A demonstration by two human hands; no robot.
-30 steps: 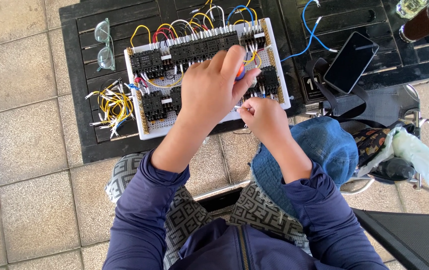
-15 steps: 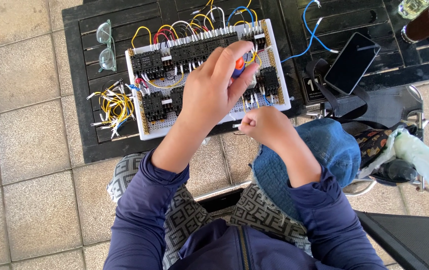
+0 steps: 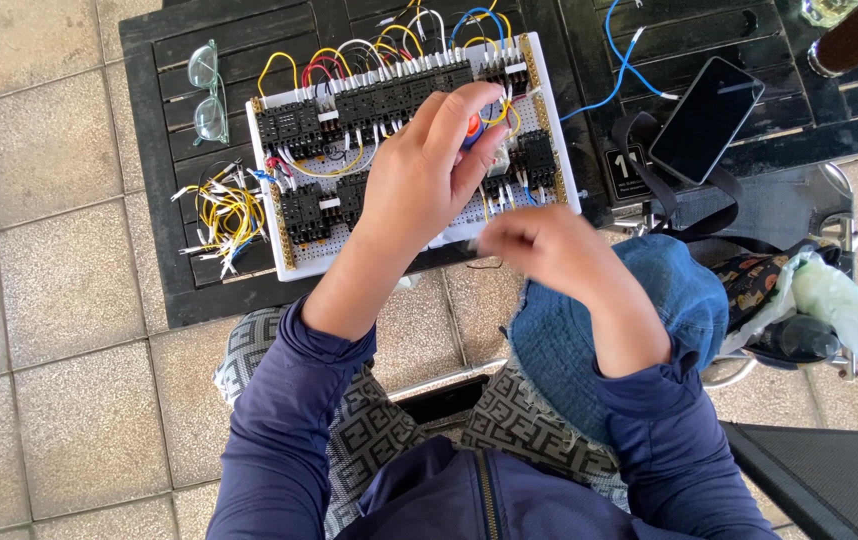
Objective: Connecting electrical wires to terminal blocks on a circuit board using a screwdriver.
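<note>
— Dark slatted worktop [image 3: 159, 120], what's on it?
— White wiring board [image 3: 294, 255]; left hand [image 3: 419, 185] over it pinches a red-blue tool [image 3: 472, 130]. Right hand [image 3: 539, 245], blurred below the board's edge: cannot tell

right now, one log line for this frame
left hand: over breadboard, pinching small red-blue tool | right hand: blurred, near board edge, hold unclear | loose wires, glasses left | phone right

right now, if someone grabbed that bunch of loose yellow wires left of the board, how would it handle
The loose yellow wires would probably feel floppy and light: they are thin, curled strands. Lying in a tangle on the dark slatted table, they would likely lift as a clump, with some strands slipping free.
</note>
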